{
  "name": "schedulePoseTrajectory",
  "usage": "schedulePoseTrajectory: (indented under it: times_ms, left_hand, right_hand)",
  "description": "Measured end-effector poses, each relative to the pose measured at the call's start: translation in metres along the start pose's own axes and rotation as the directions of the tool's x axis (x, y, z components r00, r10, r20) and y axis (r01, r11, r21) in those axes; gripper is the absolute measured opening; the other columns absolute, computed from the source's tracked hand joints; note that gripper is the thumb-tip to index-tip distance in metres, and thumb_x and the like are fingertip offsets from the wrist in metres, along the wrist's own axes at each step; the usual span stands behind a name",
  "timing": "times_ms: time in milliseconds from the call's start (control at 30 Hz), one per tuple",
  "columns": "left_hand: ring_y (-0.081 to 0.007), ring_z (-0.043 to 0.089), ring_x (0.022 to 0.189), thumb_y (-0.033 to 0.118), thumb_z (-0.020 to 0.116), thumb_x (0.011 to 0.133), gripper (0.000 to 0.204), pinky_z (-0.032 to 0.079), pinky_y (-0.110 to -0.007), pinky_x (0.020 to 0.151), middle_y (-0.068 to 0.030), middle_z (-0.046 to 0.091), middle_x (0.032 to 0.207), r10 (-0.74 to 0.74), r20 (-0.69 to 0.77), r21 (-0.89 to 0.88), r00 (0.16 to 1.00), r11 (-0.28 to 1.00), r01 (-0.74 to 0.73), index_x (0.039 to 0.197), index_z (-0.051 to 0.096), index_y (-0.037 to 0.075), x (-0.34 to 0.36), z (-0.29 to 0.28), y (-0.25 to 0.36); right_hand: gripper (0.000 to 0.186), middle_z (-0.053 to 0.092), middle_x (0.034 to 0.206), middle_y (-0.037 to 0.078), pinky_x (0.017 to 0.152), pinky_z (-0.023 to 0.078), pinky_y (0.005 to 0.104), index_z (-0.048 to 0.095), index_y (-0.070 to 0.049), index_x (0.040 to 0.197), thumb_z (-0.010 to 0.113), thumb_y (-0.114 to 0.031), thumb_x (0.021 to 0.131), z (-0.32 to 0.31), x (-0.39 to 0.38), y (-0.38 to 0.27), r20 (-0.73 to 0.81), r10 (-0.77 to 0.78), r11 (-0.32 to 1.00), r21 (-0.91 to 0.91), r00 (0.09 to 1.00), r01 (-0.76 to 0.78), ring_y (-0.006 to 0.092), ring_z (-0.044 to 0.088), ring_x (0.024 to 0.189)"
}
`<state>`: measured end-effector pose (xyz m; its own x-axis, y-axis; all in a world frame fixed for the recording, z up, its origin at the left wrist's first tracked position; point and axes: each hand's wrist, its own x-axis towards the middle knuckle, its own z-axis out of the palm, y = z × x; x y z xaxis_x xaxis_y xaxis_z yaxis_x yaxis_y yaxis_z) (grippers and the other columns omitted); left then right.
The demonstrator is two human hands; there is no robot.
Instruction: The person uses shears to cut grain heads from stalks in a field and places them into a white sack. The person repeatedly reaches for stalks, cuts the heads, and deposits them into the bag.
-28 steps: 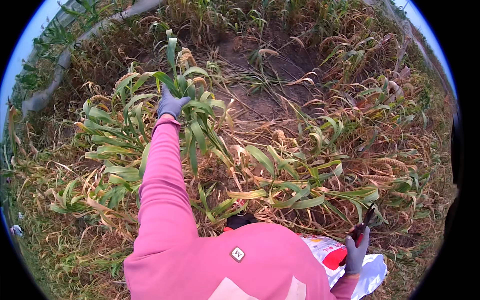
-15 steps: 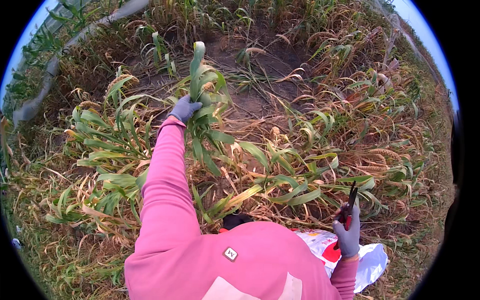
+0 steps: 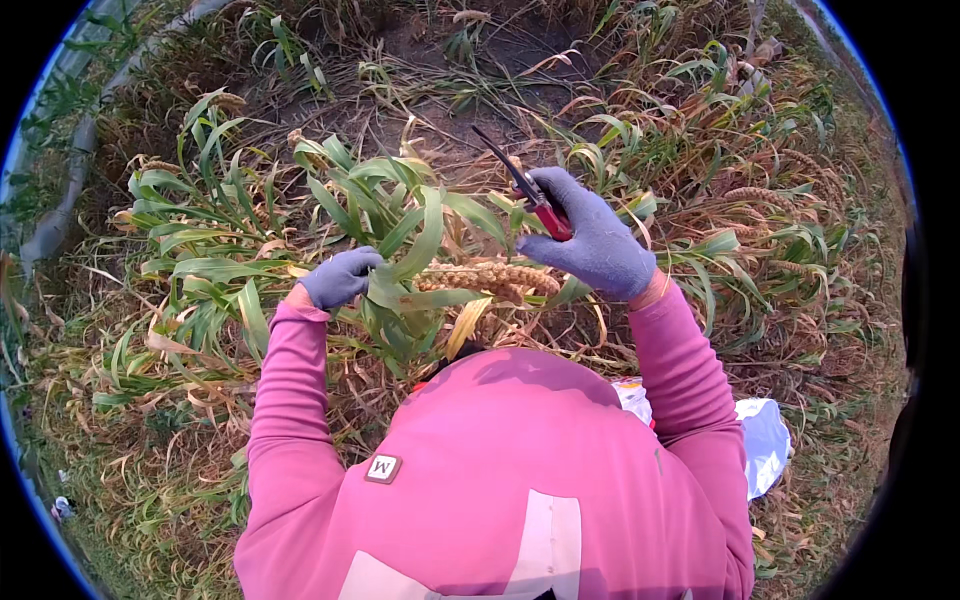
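My left hand (image 3: 340, 277), in a grey glove, is closed on a leafy millet stalk (image 3: 400, 300), with broad green leaves spreading over and past the fingers. From that bunch a thick, bumpy, tan millet head (image 3: 485, 279) points to the right, lying between my two hands. My right hand (image 3: 597, 242), also gloved in grey, grips red-handled pruning shears (image 3: 548, 212) above and right of the millet head. Their dark, narrow blades point up and left, apart from the held stalk. Leaves hide where my left fingers meet the stem.
More millet plants (image 3: 205, 230) stand left and right, many with dry yellow leaves. Cut stalks lie on the brown soil (image 3: 440, 75) ahead. A white plastic bag (image 3: 765, 440) lies by my right side. A pale tube-like strip (image 3: 75, 190) runs along the far left.
My left hand has drawn the stalk nearer and lower, and the millet head now shows sideways. My right hand has come up from beside the bag to the middle, bringing the shears.
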<state>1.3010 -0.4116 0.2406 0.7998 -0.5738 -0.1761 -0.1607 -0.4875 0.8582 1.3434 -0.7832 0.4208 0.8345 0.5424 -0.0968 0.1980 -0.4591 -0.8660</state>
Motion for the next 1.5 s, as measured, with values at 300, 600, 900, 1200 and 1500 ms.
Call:
schedulePoseTrajectory:
  times_ms: [300,600,900,1200,1500]
  left_hand:
    - [-0.0203,0.058,0.090,0.001,0.061,0.082,0.027,0.046,-0.032,0.081,-0.0065,0.058,0.097,-0.058,-0.044,-0.035,0.997,0.998,0.056,0.108,0.060,0.006,-0.009,0.037,0.016]
    - [-0.0195,0.057,0.092,0.010,0.065,0.084,0.026,0.046,-0.034,0.084,-0.0061,0.058,0.101,-0.125,0.076,-0.213,0.989,0.967,0.139,0.109,0.060,0.006,-0.009,0.042,0.021]
    - [-0.0245,0.056,0.107,0.018,0.072,0.080,0.041,0.044,-0.033,0.093,-0.0104,0.057,0.113,-0.104,-0.219,0.017,0.970,0.994,0.111,0.118,0.058,0.008,0.010,0.038,0.022]
    - [-0.0264,0.061,0.084,0.006,0.067,0.082,0.020,0.048,-0.035,0.074,-0.0125,0.062,0.095,0.013,-0.909,0.066,0.417,0.991,0.114,0.100,0.060,0.002,-0.044,0.072,0.133]
    - [-0.0348,0.038,0.133,0.033,0.082,0.070,0.103,0.031,-0.040,0.109,-0.0287,0.038,0.139,-0.252,-0.685,-0.136,0.683,0.966,0.221,0.141,0.022,-0.012,-0.010,0.127,0.165]
  right_hand:
    - [0.065,0.058,0.107,0.012,0.090,0.044,0.0331,0.047,-0.005,0.125,0.074,-0.036,0.076,0.110,0.005,0.072,0.513,0.063,0.996,0.023,0.856,-0.087,0.0201,0.056,0.099]
    - [0.070,0.056,0.110,0.014,0.092,0.042,0.0342,0.046,-0.004,0.125,0.078,-0.034,0.071,0.102,0.019,0.080,0.587,0.030,0.995,0.055,0.809,-0.077,0.0213,0.054,0.102]
    - [0.069,0.054,0.126,0.007,0.102,0.035,0.0291,0.042,-0.005,0.138,0.070,-0.028,0.079,0.131,0.005,0.090,0.599,-0.048,0.785,0.517,0.799,-0.341,0.0146,0.049,0.115]
    - [0.049,0.057,0.124,0.007,0.099,0.040,0.0306,0.044,-0.005,0.135,0.060,-0.020,0.091,0.099,0.026,0.046,0.520,0.092,0.461,0.734,0.849,-0.499,0.0153,0.055,0.110]
    - [0.044,0.059,0.115,0.006,0.097,0.038,0.0279,0.052,-0.003,0.126,0.063,-0.025,0.089,0.138,0.028,0.040,0.282,0.079,0.522,0.805,0.956,-0.280,0.0126,0.053,0.106]
